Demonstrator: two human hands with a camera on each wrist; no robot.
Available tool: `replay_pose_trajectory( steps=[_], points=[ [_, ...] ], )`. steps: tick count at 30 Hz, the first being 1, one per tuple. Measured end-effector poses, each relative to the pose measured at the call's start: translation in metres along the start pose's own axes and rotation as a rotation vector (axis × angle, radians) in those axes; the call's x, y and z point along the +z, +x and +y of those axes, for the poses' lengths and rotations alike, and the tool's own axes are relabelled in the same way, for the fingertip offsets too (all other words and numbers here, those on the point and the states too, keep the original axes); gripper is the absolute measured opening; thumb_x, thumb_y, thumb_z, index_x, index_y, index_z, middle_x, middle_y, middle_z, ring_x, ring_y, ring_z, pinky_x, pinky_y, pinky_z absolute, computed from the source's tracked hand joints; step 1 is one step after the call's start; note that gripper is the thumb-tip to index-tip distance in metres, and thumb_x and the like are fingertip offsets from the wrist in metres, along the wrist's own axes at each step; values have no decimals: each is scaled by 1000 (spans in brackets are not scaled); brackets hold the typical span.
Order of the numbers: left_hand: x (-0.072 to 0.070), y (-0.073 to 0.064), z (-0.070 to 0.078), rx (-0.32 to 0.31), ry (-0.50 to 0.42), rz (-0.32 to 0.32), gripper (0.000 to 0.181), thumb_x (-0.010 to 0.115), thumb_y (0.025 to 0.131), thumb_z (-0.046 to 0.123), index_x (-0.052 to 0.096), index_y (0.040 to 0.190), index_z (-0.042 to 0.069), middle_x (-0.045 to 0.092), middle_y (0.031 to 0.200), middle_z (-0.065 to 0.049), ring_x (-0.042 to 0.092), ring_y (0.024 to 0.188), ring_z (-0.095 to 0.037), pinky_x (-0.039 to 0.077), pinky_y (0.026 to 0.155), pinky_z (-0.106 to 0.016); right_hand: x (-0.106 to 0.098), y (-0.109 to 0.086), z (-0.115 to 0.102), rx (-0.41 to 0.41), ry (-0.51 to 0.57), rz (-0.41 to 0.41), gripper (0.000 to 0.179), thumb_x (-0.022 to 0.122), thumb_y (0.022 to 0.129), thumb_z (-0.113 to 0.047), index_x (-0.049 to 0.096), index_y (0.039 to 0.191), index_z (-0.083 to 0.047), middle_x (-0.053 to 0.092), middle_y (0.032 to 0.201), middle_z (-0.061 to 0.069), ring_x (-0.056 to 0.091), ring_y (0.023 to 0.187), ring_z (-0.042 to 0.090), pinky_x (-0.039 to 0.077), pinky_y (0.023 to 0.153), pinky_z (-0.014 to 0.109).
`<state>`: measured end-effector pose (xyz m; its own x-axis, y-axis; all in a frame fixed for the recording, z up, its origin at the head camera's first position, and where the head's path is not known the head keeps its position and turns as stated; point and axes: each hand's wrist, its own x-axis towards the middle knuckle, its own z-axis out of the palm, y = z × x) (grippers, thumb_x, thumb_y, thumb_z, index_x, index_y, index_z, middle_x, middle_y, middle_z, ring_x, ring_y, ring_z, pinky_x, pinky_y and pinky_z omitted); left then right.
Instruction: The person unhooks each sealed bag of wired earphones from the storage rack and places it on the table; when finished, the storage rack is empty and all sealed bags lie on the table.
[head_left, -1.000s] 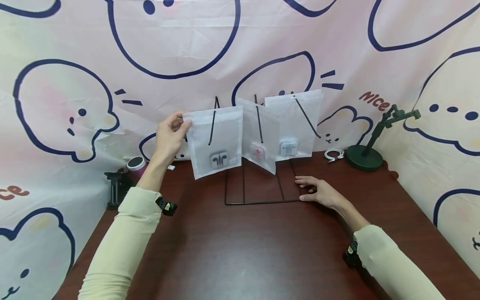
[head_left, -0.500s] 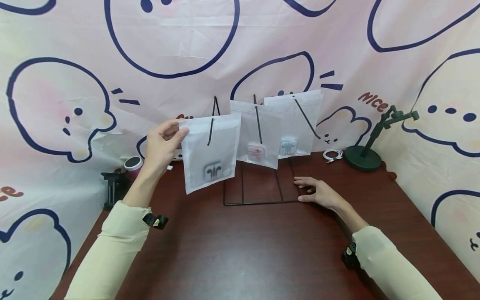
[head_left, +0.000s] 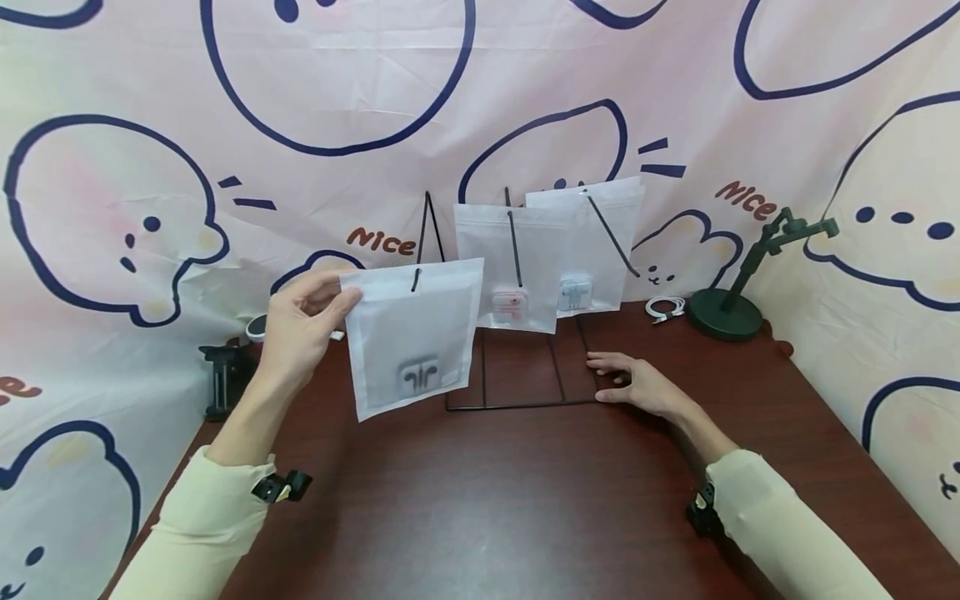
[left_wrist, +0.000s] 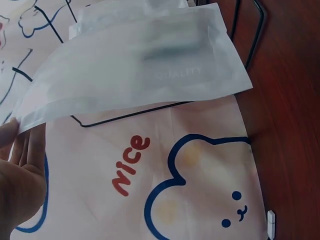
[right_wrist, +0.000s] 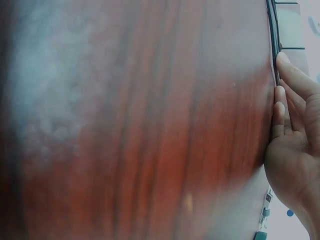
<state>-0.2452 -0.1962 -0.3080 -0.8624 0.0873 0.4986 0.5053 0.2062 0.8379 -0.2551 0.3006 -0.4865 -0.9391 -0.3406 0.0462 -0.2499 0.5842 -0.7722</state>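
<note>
My left hand (head_left: 303, 321) pinches the upper left corner of a white, translucent zip bag (head_left: 412, 333). Dark earphones in a small case (head_left: 418, 375) show through its lower part. The tip of a black hook (head_left: 416, 279) pokes out through the bag near its top edge. Two more such bags hang on the rack: one with a pink earphone case (head_left: 510, 307), one with a light blue case (head_left: 575, 293). My right hand (head_left: 641, 385) rests thumb and fingertips on the right side of the base of the black wire rack (head_left: 525, 407), fingers relaxed.
Behind the rack hangs a printed cloth (head_left: 360, 83). To the right stand a coiled white cable (head_left: 665, 309) and a green stand (head_left: 726, 315). At left are a black holder (head_left: 221, 383) and a white-topped container (head_left: 257, 327) partly behind my arm. The brown table (head_left: 480, 500) spreads in front.
My left hand has drawn the bag with the dark earphones forward, down and left along its hook, so less hook shows in front. The middle bag has swung flat. My right hand has stayed put.
</note>
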Motion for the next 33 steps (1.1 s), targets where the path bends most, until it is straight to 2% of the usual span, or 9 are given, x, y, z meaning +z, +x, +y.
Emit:
replay_pose_trajectory(
  steps=[5, 10, 13, 16, 20, 23, 27, 33],
  points=[
    [-6, -13, 12, 28, 22, -8, 25, 75, 96, 8, 75, 121, 2, 78, 103, 8, 73, 85, -10, 58, 71, -19, 0, 0, -1, -2, 0, -7, 61, 81, 93, -21, 58, 148, -8, 50, 156, 10, 56, 130, 30, 50, 100, 35],
    [-8, -21, 25, 73, 89, -19, 25, 74, 96, 6, 75, 121, 1, 78, 106, 9, 72, 89, -9, 55, 74, -18, 0, -1, 1, 3, -10, 3, 60, 80, 93, -22, 58, 148, -8, 51, 156, 10, 56, 130, 30, 48, 99, 31],
    [-9, -27, 32, 74, 161, -29, 26, 75, 96, 7, 76, 122, 4, 78, 106, 11, 71, 91, -9, 54, 75, -18, -1, -2, 3, 4, -9, -1, 61, 80, 93, -22, 58, 148, -8, 50, 157, 11, 56, 130, 31, 49, 98, 32],
    [-13, -33, 36, 66, 218, -53, 25, 75, 96, 8, 77, 121, 7, 78, 104, 11, 71, 91, -9, 53, 74, -18, 0, 0, 4, -2, -12, -1, 61, 80, 93, -22, 58, 148, -8, 50, 157, 11, 56, 132, 31, 47, 102, 39],
    [-22, -39, 31, 44, 255, -71, 24, 74, 97, 8, 76, 121, 6, 77, 104, 12, 71, 91, -8, 54, 74, -17, 0, 1, 4, -4, -11, 2, 61, 81, 92, -22, 59, 147, -8, 52, 156, 10, 57, 131, 30, 48, 101, 40],
    [-27, -42, 21, -1, 255, -57, 26, 74, 97, 9, 75, 123, 4, 77, 103, 14, 70, 92, -7, 54, 76, -15, 0, 0, 3, 3, -5, 0, 62, 81, 92, -22, 59, 148, -8, 52, 155, 11, 57, 130, 30, 50, 99, 36],
    [-34, -43, -1, -92, 254, -34, 30, 74, 98, 15, 73, 125, 3, 76, 99, 15, 69, 91, -4, 54, 75, -15, 0, -1, 4, 7, 1, -2, 62, 81, 92, -22, 59, 148, -9, 53, 154, 11, 58, 129, 30, 50, 101, 43],
    [-45, -36, -30, -294, 120, 31, 26, 73, 99, 20, 73, 123, 11, 75, 92, 14, 68, 83, -4, 57, 68, -20, 0, 1, 5, 2, 11, -1, 61, 81, 92, -24, 59, 147, -9, 52, 154, 11, 58, 129, 31, 48, 104, 49]
  ],
)
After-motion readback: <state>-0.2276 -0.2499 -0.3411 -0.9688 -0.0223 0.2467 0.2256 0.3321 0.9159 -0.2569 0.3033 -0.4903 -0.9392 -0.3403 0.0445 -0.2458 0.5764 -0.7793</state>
